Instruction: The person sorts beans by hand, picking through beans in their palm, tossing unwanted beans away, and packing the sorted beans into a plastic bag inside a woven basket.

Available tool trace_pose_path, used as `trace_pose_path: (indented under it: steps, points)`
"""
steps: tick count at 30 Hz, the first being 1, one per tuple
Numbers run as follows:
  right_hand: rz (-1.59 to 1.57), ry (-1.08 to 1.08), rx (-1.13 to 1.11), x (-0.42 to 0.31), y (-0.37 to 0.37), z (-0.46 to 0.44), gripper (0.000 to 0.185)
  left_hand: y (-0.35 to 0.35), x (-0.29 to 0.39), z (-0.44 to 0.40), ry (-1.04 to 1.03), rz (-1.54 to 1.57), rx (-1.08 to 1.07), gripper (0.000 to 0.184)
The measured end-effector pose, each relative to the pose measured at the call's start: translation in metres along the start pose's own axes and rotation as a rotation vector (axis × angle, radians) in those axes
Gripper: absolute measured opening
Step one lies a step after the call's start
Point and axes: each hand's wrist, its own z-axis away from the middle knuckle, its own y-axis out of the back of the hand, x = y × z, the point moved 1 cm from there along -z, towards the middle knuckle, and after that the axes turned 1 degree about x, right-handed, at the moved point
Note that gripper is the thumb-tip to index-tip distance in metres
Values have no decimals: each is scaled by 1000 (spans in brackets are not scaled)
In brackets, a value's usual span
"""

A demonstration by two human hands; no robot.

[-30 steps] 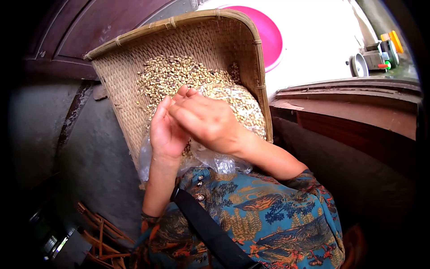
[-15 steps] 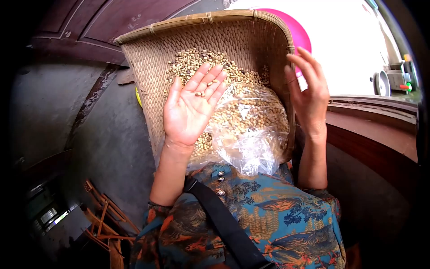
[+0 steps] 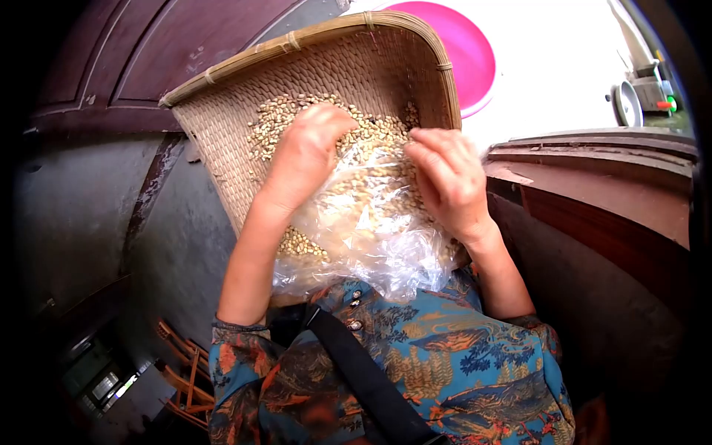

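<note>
One woven basket (image 3: 211, 137), its thick rim bound with strips, holds small oval tan beans (image 3: 271, 126), too many to count. One clear, crinkled bag (image 3: 386, 256) lies in it, beans showing through. The left grip (image 3: 308, 148) curls over the beans; the right grip (image 3: 451, 182) is half-curled by the bag's far end. Fingertips are mostly hidden; I cannot tell what either holds. The basket partly hides one round pink basin (image 3: 463, 59).

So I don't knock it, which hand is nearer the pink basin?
Right: the right hand is by the bag, below the basin in view; the left hand is farther left, at the beans.
</note>
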Motion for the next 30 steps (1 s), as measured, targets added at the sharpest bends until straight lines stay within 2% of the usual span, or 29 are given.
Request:
trace_pose_path:
  steps: [2,4,7,9,14,17,20,23,26,29,30]
  points:
    - [-32,62,-105,-6,-6,7,26,-15,3,1,-114,41,-83,29]
    - [-6,124,-175,-13,-7,10,25,-19,11,7,-78,51,-99,28]
    - [-67,70,-202,-11,-5,9,24,-17,11,2,-21,25,-34,20]
    - [-83,52,-196,-9,-7,9,25,-16,6,-6,10,-64,59,17]
    - [-101,35,-203,-8,-5,10,31,-28,-6,-15,122,-136,-35,15]
    - [-87,43,-192,-11,-5,9,23,-26,-5,-17,111,-132,-39,13]
    - [-82,49,-182,-11,-6,10,22,-29,-8,-18,73,-156,-50,12]
    - [-71,62,-178,-10,-6,10,21,-27,-6,-18,40,-165,25,8]
    - [-62,62,-159,-10,-7,11,19,-6,13,-29,286,20,-28,5]
    - [-93,25,-231,-10,-3,12,28,16,43,-56,331,359,-29,5]
    - [-88,23,-235,-10,-3,12,28,17,49,-65,253,401,-4,6]
